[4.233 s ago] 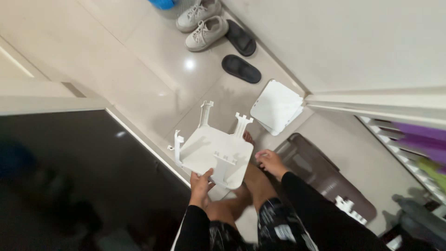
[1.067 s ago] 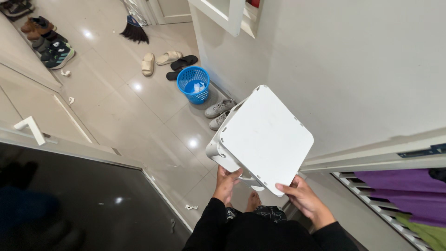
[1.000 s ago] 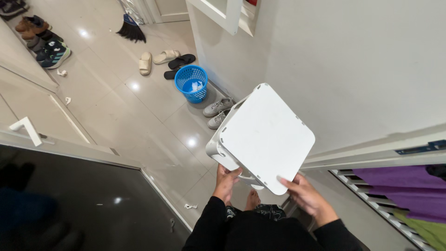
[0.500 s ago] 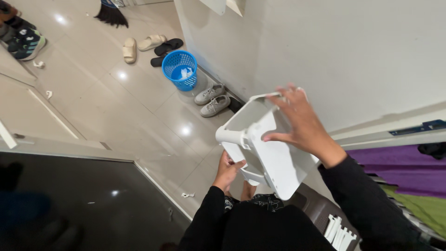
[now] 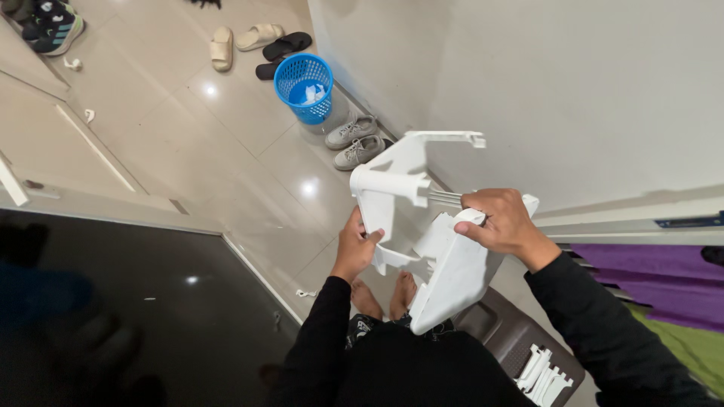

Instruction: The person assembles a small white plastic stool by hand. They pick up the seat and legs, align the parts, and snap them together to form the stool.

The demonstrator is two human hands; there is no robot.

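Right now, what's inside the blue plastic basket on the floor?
The blue plastic mesh basket holds crumpled white paper or wrapping near its bottom. Anything beneath that white stuff is covered, so nothing more can be told.

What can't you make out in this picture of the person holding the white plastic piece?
All in the head view:
- Where the white plastic frame joins the white panel: covered by the right hand.
- Left hand: its fingertips are hidden behind the frame.
- White parts on the brown stool: cut off by the bottom edge, too small to count.
- Blue basket contents: too small to identify.
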